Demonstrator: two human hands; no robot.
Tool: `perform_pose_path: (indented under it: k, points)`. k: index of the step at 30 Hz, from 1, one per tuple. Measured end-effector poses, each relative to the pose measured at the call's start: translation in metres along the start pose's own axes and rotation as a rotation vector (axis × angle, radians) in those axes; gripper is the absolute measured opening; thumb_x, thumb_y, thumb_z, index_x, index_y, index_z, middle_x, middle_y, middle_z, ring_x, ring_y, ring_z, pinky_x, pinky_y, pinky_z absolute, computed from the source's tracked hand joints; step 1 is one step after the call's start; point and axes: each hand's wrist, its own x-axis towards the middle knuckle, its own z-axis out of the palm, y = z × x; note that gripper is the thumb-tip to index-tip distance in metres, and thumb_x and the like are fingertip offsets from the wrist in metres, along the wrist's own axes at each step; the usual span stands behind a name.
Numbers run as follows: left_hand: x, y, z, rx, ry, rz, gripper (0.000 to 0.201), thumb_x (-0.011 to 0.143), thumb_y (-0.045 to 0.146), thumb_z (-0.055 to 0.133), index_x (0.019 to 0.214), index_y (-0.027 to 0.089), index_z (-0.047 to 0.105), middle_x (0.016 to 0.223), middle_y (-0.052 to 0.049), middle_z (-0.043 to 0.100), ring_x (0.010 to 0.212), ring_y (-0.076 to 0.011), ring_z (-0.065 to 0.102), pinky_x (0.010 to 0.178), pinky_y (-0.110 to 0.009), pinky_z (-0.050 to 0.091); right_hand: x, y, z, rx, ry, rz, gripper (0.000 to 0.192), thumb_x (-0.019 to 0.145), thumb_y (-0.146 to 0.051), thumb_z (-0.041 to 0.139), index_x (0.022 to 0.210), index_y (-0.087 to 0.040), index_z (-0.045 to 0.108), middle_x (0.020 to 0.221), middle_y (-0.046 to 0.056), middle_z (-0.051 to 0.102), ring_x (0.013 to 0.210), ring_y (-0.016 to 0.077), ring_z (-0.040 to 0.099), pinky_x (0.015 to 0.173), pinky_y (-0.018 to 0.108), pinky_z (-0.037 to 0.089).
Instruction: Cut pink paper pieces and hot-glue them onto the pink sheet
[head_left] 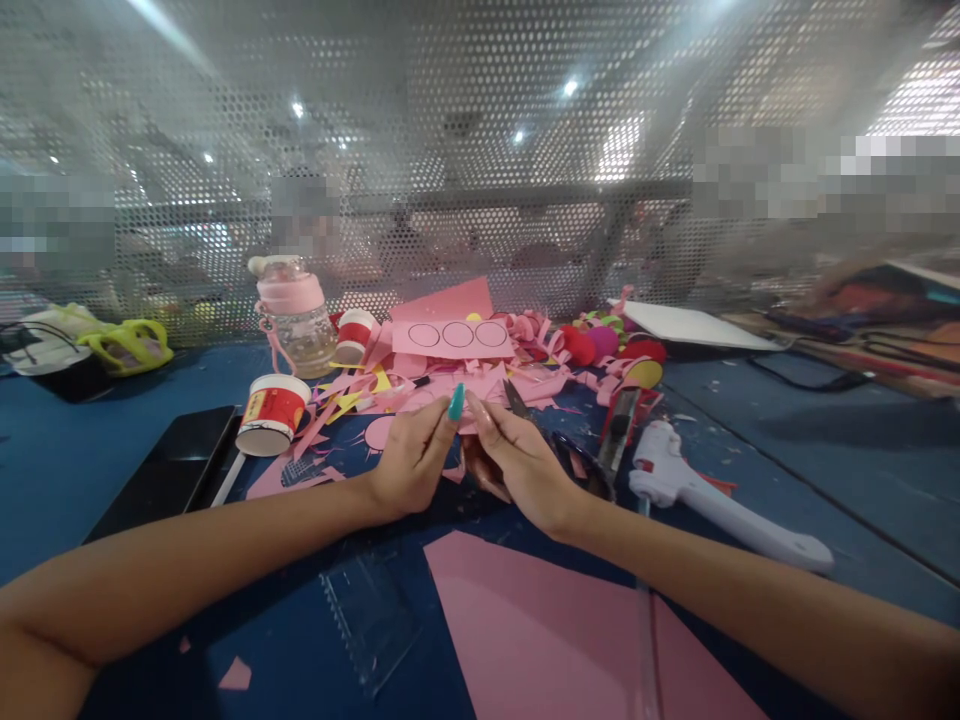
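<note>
My left hand (414, 458) and my right hand (516, 456) meet over the blue table (90, 470), fingertips together on a small pink paper piece (466, 420) pinched between them. Black-handled scissors (559, 440) lie just right of my right hand, blades pointing away. A heap of pink paper strips and scraps (457, 375) lies just beyond the fingers. A pink card with three drawn circles (454, 336) stands behind the heap.
A large pink sheet (555, 630) and a clear ruler (371, 610) lie near me. A white glue gun (720, 500) and a utility knife (621, 425) are to the right. Two red paper cups (271, 412), a pink bottle (296, 312) and a black tablet (169, 465) sit left. Perforated screen behind.
</note>
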Motion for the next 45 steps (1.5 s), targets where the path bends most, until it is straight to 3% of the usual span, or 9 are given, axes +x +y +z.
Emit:
perform_pose_path:
  k: [8, 19, 27, 45]
  points:
    - [-0.003, -0.005, 0.0, -0.085, -0.009, 0.026, 0.025, 0.092, 0.024, 0.032, 0.08, 0.015, 0.052, 0.049, 0.006, 0.037, 0.041, -0.0054, 0.032, 0.041, -0.019, 0.026, -0.001, -0.001, 0.0, -0.059, 0.049, -0.058, 0.028, 0.084, -0.047, 0.045, 0.074, -0.022, 0.038, 0.047, -0.011, 0.031, 0.036, 0.0043, 0.027, 0.033, 0.017, 0.021]
    - [-0.012, -0.006, 0.005, 0.072, 0.094, 0.046, 0.026, 0.093, 0.029, 0.029, 0.092, 0.017, 0.052, 0.053, 0.004, 0.045, 0.045, -0.0086, 0.039, 0.046, -0.023, 0.031, -0.004, 0.004, 0.005, -0.269, 0.201, -0.135, 0.03, 0.088, -0.042, 0.04, 0.066, -0.021, 0.035, 0.054, -0.007, 0.033, 0.047, 0.0079, 0.032, 0.045, 0.022, 0.029]
    - [-0.012, 0.001, 0.006, -0.162, 0.012, -0.103, 0.027, 0.093, 0.031, 0.027, 0.087, 0.017, 0.049, 0.053, 0.004, 0.045, 0.044, -0.0078, 0.041, 0.044, -0.022, 0.033, -0.01, 0.007, 0.008, -0.271, 0.221, -0.132, 0.03, 0.088, -0.043, 0.038, 0.067, -0.022, 0.034, 0.053, -0.007, 0.03, 0.045, 0.0082, 0.029, 0.042, 0.023, 0.026]
    - [-0.012, 0.01, 0.005, -0.088, -0.07, -0.159, 0.025, 0.093, 0.032, 0.026, 0.082, 0.018, 0.044, 0.06, 0.003, 0.044, 0.051, -0.0094, 0.04, 0.051, -0.025, 0.033, -0.012, 0.006, 0.011, -0.438, 0.364, -0.227, 0.029, 0.089, -0.04, 0.036, 0.067, -0.021, 0.041, 0.054, -0.003, 0.038, 0.049, 0.0109, 0.036, 0.046, 0.024, 0.031]
